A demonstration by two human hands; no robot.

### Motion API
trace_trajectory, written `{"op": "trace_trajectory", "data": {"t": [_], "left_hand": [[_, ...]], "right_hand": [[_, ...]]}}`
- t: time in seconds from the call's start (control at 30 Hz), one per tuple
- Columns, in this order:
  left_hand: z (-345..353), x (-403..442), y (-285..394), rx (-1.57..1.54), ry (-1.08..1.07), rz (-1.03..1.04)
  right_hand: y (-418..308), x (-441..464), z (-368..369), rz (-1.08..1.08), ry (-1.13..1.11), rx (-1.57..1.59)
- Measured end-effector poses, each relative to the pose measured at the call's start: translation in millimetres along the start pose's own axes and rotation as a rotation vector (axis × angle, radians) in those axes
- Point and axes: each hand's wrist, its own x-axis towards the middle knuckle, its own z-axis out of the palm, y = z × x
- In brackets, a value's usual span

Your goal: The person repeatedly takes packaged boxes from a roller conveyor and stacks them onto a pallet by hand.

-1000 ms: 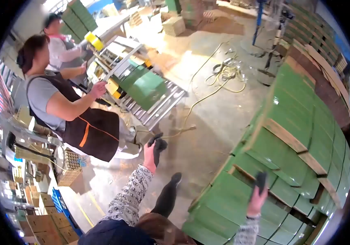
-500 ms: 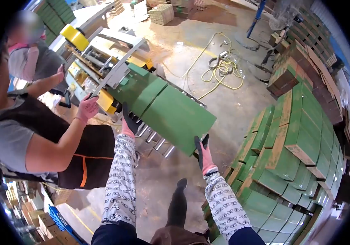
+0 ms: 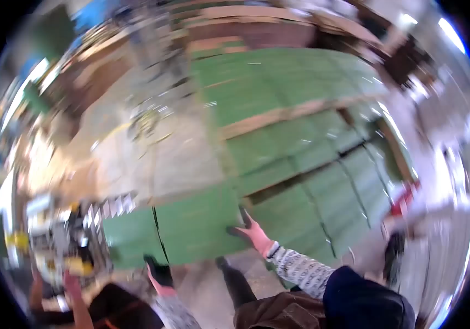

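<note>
A flat green box [image 3: 202, 222] lies in front of me, its right end close against the stack of green boxes. My right hand [image 3: 254, 234], in a pink glove with dark fingers, grips that end with thumb and fingers spread around the edge. On the box's near edge, by its left corner, is my left hand [image 3: 159, 276], in the same kind of glove. Motion blurs its fingers, and some are hidden below the edge. Left of a narrow dark gap, a second green box [image 3: 129, 238] lies beside the roller conveyor [image 3: 111, 210].
A large stack of green boxes [image 3: 290, 82] fills the right side. A co-worker's gloved hand [image 3: 72, 284] is at lower left, near the machine [image 3: 65, 236]. A coiled yellow cable [image 3: 150, 122] lies on the floor beyond the conveyor.
My view has swung right, so the machine and co-worker are now at lower left. Both hands stay at the green box, whose right end now appears up against the stack.
</note>
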Motion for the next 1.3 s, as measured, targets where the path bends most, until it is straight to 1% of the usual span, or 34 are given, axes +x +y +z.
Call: {"op": "trace_trajectory", "data": {"t": [0.07, 0.1, 0.13, 0.17, 0.2, 0.23, 0.27, 0.3, 0.33, 0.37, 0.4, 0.43, 0.47, 0.5, 0.53, 0.57, 0.6, 0.63, 0.7, 0.73, 0.77, 0.8, 0.83, 0.9, 0.93, 0.97, 1.03, 1.1, 1.13, 1.17, 1.2, 1.23, 1.27, 1.3], "left_hand": [[45.2, -50.2, -81.2, 0.049, -0.121, -0.053], [72.0, -70.6, -115.1, 0.027, -0.193, -0.150], [98.5, -91.7, -148.7, 0.013, -0.264, -0.249], [137.6, -107.5, -179.3, -0.067, -0.337, -0.447], [174.3, -119.3, -224.6, 0.041, -0.308, -0.413], [210.4, -138.1, -269.4, 0.149, -0.273, -0.370], [262.7, -158.3, -305.7, 0.275, -0.377, -0.316], [302.3, -169.7, -345.7, 0.554, -0.587, -0.200], [341.9, -181.1, -385.6, 0.809, -0.771, -0.027], [393.1, -197.9, -422.7, 0.623, -0.767, -0.236], [407.8, -191.1, -480.7, 0.880, -0.931, 0.021], [468.2, -217.7, -510.0, 0.672, -0.634, -0.422], [496.7, -218.4, -553.3, 0.565, -0.708, -0.471], [523.1, -216.9, -595.2, 0.694, -0.781, -0.445], [562.6, -228.5, -626.9, 0.703, -0.696, -0.564], [582.3, -224.2, -665.9, 0.573, -0.746, -0.573], [599.8, -215.5, -703.7, 0.669, -0.856, -0.441], [619.7, -208.0, -731.6, 0.681, -0.864, -0.491], [672.4, -207.7, -748.9, 0.851, -0.916, -0.507], [697.7, -215.9, -761.5, 0.982, -0.615, -0.475], [702.8, -190.1, -786.4, 0.867, -0.973, -0.400], [715.3, -176.3, -799.2, 0.927, -0.930, -0.396], [719.3, -167.2, -806.8, 0.989, -0.879, -0.392], [711.9, -158.1, -813.9, 1.051, -0.914, -0.345], [706.6, -156.7, -809.5, 1.012, -0.957, -0.529], [706.9, -166.2, -799.1, 0.982, -0.993, -0.528], [711.4, -191.1, -771.8, 0.932, -0.935, -0.636], [703.1, -196.7, -764.8, 0.886, -0.944, -0.615], [687.6, -195.5, -764.7, 0.876, -0.944, -0.577], [672.9, -191.2, -759.2, 0.870, -0.925, -0.517], [675.7, -222.5, -715.1, 0.975, -0.832, -0.425], [624.3, -186.6, -728.0, 1.320, -1.354, 0.261], [625.5, -228.9, -667.9, 1.085, -0.967, -0.266], [609.9, -247.3, -615.5, 1.049, -0.898, -0.283]], "right_hand": [[-48.3, -57.8, -109.3, 0.022, 0.191, -0.215], [-83.5, -90.6, -157.4, 0.070, 0.249, -0.113], [-102.3, -120.7, -212.5, 0.061, 0.282, 0.069], [-129.5, -153.1, -254.8, 0.080, 0.381, 0.142], [-134.1, -180.6, -310.3, 0.049, 0.471, 0.214], [-146.0, -213.3, -353.5, -0.043, 0.538, 0.270], [-154.1, -238.2, -394.6, -0.104, 0.604, 0.318], [-151.7, -258.8, -440.9, -0.161, 0.656, 0.329], [-144.1, -275.0, -487.0, -0.182, 0.774, 0.393], [-134.7, -290.3, -531.1, -0.234, 0.840, 0.408], [-124.7, -301.5, -574.9, -0.293, 0.901, 0.355], [-126.5, -308.9, -602.1, -0.339, 0.936, 0.395], [-127.9, -316.4, -629.2, -0.386, 0.970, 0.432], [-130.8, -312.9, -659.1, -0.424, 1.016, 0.342], [-133.4, -309.6, -688.7, -0.459, 1.066, 0.251], [-138.3, -303.1, -719.2, -0.469, 1.082, 0.330], [-143.2, -296.8, -749.7, -0.481, 1.098, 0.410], [-148.1, -289.8, -777.0, -0.486, 1.006, 0.574], [-180.8, -264.6, -799.2, -0.464, 1.088, 0.403], [-185.0, -249.6, -820.0, -0.470, 1.049, 0.463], [-183.2, -234.8, -841.3, -0.477, 1.010, 0.520], [-179.0, -222.0, -860.6, -0.472, 0.942, 0.493], [-179.5, -214.0, -872.9, -0.418, 0.979, 0.275], [-170.6, -203.3, -881.7, -0.472, 1.054, 0.561], [-148.8, -194.2, -893.6, -0.669, 0.986, 0.547], [-150.3, -188.8, -885.9, -0.735, 0.987, 0.574], [-182.8, -172.9, -863.9, -0.676, 1.040, 0.786], [-169.9, -162.7, -871.8, -0.659, 1.115, 0.787], [-136.9, -166.8, -893.0, -0.609, 1.136, 0.729], [-161.5, -179.9, -883.0, -0.547, 1.000, 0.818], [-141.0, -193.1, -897.5, -0.534, 0.966, 0.660], [-118.2, -207.6, -913.8, -0.529, 0.936, 0.502], [-115.2, -221.9, -916.2, -0.416, 1.034, 0.476], [-106.7, -247.3, -907.0, -0.252, 1.158, 0.455]]}}
